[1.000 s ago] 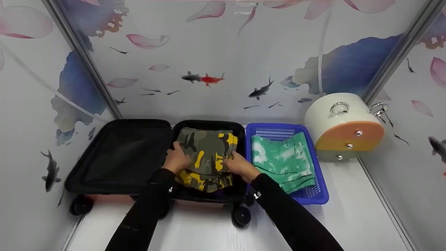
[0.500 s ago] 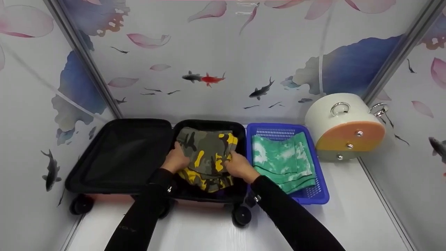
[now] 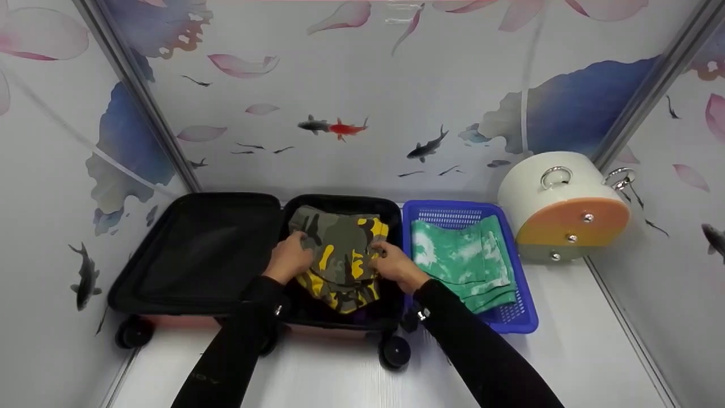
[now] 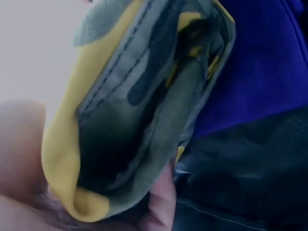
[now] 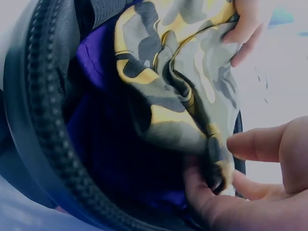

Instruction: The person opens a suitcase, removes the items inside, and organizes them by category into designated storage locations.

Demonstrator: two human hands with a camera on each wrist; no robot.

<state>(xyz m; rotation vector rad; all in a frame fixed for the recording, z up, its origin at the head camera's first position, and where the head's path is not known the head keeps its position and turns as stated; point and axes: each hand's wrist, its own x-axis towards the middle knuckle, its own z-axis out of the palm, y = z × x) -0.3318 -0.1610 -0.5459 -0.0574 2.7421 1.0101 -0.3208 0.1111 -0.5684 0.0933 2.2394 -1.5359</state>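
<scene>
A folded camouflage garment (image 3: 337,241) in grey-green, black and yellow sits in the right half of an open black-lined suitcase (image 3: 342,198). My left hand (image 3: 290,259) grips its left edge; in the left wrist view, fingertips show at the underside of the fabric's open fold. At the opposite edge, my right hand (image 3: 397,266) holds the cloth lightly. The right wrist view shows one of its fingers (image 5: 197,185) beneath the edge and the others in front. Purple cloth (image 4: 250,62) lies under the garment, mostly covered.
The suitcase's left half (image 3: 204,255) lies flat, black inside. Close on the right stands a blue basket (image 3: 528,300) with folded green tie-dye cloth (image 3: 453,255). Behind it is a rounded cream box (image 3: 544,175) with coloured drawers. Wheels (image 3: 395,351) stick out in front.
The right hand's fingers have loosened and lifted slightly at the garment's edge. My left hand has shifted slightly inward. The garment stays in nearly the same place.
</scene>
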